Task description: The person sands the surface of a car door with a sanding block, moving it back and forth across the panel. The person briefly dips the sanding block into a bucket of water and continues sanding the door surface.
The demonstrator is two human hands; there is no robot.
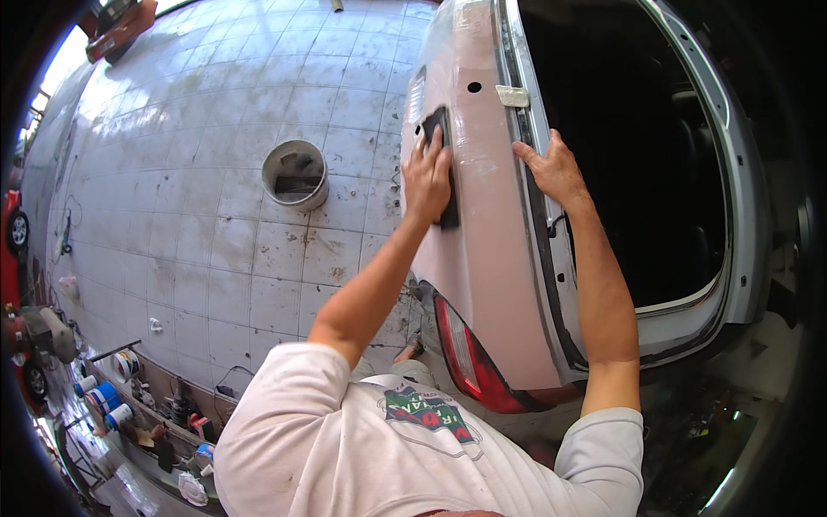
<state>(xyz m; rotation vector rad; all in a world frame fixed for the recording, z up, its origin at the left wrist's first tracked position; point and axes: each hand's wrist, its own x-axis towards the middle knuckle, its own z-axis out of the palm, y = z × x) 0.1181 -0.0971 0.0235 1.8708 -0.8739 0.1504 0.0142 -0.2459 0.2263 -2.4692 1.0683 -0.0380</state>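
One pale T-shirt fills the lower edge, and two bare forearms reach up from it. Just beyond the shirt sits one red-and-clear tail lamp, set in the corner of one pinkish car panel. Farther up the panel, the left hand lies on one long dark pad, its fingers extended and slightly parted, pressing it flat to the panel's outer side. The right hand rests on the rim of one dark opening, thumb and forefinger spread wide; its other fingers are hard to make out. Past the hands are one pale strip on the rim and one round black hole.

Down on the tiled floor stands one whitish bucket with dark contents. To the lower left are at least four cans, and at the far left two black wheels beside red bodywork.
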